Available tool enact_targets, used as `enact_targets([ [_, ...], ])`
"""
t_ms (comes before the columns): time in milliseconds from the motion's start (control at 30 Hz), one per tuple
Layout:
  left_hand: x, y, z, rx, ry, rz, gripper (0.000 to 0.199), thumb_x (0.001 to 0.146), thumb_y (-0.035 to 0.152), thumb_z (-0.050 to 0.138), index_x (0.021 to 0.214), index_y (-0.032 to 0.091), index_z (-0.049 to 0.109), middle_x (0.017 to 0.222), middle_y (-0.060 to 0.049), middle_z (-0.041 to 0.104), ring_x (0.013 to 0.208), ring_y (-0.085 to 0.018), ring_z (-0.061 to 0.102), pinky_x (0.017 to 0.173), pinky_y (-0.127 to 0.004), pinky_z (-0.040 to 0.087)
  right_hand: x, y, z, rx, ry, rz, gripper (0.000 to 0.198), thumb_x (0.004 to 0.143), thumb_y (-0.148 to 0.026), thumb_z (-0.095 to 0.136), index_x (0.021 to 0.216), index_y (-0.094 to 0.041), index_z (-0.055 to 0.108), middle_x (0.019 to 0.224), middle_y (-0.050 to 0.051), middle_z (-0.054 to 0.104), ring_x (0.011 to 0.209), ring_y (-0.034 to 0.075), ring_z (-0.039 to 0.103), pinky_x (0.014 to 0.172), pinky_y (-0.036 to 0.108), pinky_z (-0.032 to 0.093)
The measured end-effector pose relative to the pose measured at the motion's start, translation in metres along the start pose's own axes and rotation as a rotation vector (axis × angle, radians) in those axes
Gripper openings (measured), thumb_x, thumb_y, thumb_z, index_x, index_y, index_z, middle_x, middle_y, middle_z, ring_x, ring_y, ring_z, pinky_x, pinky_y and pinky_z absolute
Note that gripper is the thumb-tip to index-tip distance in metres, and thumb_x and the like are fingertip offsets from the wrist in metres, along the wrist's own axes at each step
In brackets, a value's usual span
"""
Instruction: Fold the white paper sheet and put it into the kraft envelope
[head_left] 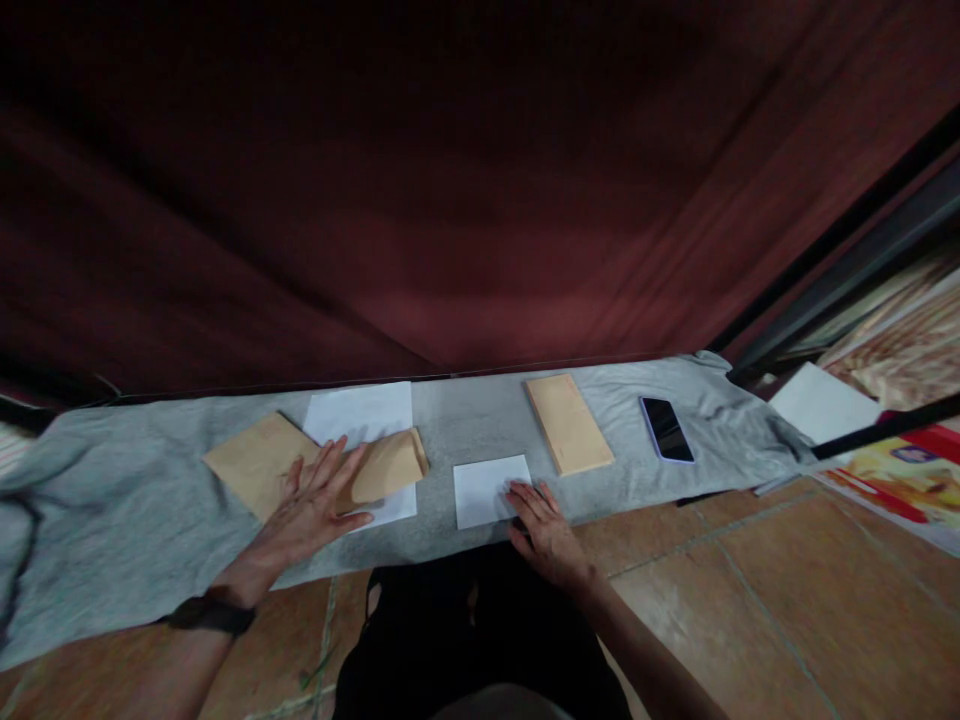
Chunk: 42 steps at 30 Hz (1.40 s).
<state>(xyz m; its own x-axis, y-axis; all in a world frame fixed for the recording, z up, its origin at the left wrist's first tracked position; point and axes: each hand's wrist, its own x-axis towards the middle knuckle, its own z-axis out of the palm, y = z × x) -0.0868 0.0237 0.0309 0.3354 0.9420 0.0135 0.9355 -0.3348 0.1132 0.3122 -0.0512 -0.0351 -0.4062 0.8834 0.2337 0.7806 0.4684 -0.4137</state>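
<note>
My left hand (319, 505) lies spread over brown paper envelopes, palm down. One brown envelope (259, 455) extends to its left. Another, with its flap raised at the right end (390, 466), shows to its right and lies partly on white sheets (364, 408). The hand hides where the envelopes overlap. My right hand (546, 530) rests its outstretched fingertips on the right edge of a small white paper (484, 492), which looks folded and lies flat in front of me.
Right of centre lies a stack of brown envelopes (571, 425), with a phone (667, 430) farther right. All rest on a narrow surface under grey cloth (465, 415). A dark red curtain-like sheet (450, 250) rises behind it. A dark frame bar (847, 240) stands at the right.
</note>
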Motion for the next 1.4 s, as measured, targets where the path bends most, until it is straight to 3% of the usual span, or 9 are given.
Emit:
enact_targets([
  [100,-0.009,0.074,0.015,-0.066,0.158,0.196,0.072,0.099,0.045,0.043,0.161,0.022,0.014,0.163,-0.013,0.03,0.151,-0.027,0.026,0.122,-0.05,0.021,0.007,-0.019,0.009,-0.032,-0.012,0.011,0.057,0.099,-0.023,0.046,0.155,-0.019,0.035,0.156,0.011,0.043,0.145,0.025,0.039,0.122,0.052,0.028],
  [233,-0.024,0.179,0.066,-0.135,0.178,0.33,0.077,0.1,0.048,0.044,0.161,0.018,0.007,0.162,-0.016,0.031,0.148,-0.026,0.035,0.119,-0.046,0.031,0.009,-0.035,0.032,-0.091,-0.007,0.009,0.059,0.101,-0.026,0.043,0.157,-0.017,0.029,0.161,0.011,0.034,0.15,0.025,0.03,0.123,0.052,0.026],
  [367,-0.038,0.21,0.1,-0.11,0.206,0.243,0.084,0.098,0.05,0.047,0.161,0.013,0.004,0.162,-0.019,0.031,0.148,-0.028,0.033,0.119,-0.048,0.031,-0.004,-0.028,0.038,-0.139,0.005,0.062,0.059,0.101,-0.025,0.042,0.158,-0.018,0.027,0.161,0.011,0.034,0.15,0.025,0.031,0.123,0.05,0.026],
  [600,-0.042,0.17,0.076,-0.053,0.217,0.229,0.077,0.095,0.038,0.055,0.159,0.018,0.019,0.161,-0.016,0.034,0.148,-0.029,0.034,0.12,-0.05,0.03,-0.016,0.001,0.02,-0.084,0.129,0.19,0.05,0.103,-0.027,0.038,0.152,-0.017,0.039,0.154,0.015,0.045,0.145,0.028,0.038,0.117,0.052,0.034],
  [733,-0.007,0.121,0.041,-0.008,0.222,-0.023,0.089,0.085,0.035,0.069,0.159,0.021,0.021,0.167,-0.019,0.014,0.153,-0.037,0.015,0.121,-0.058,0.015,-0.003,0.01,0.016,-0.04,0.22,0.248,0.051,0.103,-0.033,0.04,0.15,-0.015,0.041,0.152,0.019,0.045,0.141,0.032,0.041,0.112,0.054,0.039],
  [900,0.036,0.043,0.017,-0.007,-0.085,-0.167,0.112,0.069,0.045,0.078,0.16,0.023,0.017,0.167,-0.022,0.005,0.153,-0.042,0.006,0.118,-0.066,0.003,0.013,0.004,0.015,-0.119,0.152,0.445,0.058,0.097,-0.036,0.054,0.148,-0.01,0.042,0.132,0.022,0.059,0.12,0.035,0.055,0.101,0.049,0.045],
  [1000,0.046,0.015,0.015,-0.038,-0.275,-0.181,0.122,0.061,0.05,0.078,0.161,0.024,0.012,0.167,-0.022,0.006,0.153,-0.042,0.004,0.117,-0.065,0.003,0.018,-0.001,0.012,-0.194,0.089,0.521,0.063,0.091,-0.037,0.065,0.145,-0.012,0.045,0.127,0.02,0.06,0.115,0.035,0.057,0.098,0.045,0.045],
  [1133,0.045,0.002,0.014,-0.06,-0.329,-0.15,0.125,0.058,0.05,0.076,0.161,0.024,0.01,0.164,-0.022,0.021,0.152,-0.04,0.015,0.118,-0.061,0.008,0.027,-0.007,0.005,-0.226,0.02,0.591,0.061,0.087,-0.035,0.069,0.14,-0.013,0.05,0.12,0.017,0.062,0.111,0.033,0.059,0.095,0.041,0.045],
  [1400,0.03,0.013,0.014,-0.11,-0.046,-0.081,0.118,0.065,0.051,0.073,0.16,0.028,0.008,0.146,-0.014,0.046,0.135,-0.036,0.042,0.118,-0.056,0.014,0.041,-0.006,-0.001,-0.155,-0.057,0.705,0.049,0.084,-0.033,0.071,0.127,-0.014,0.055,0.112,0.015,0.065,0.108,0.032,0.063,0.092,0.037,0.046],
])
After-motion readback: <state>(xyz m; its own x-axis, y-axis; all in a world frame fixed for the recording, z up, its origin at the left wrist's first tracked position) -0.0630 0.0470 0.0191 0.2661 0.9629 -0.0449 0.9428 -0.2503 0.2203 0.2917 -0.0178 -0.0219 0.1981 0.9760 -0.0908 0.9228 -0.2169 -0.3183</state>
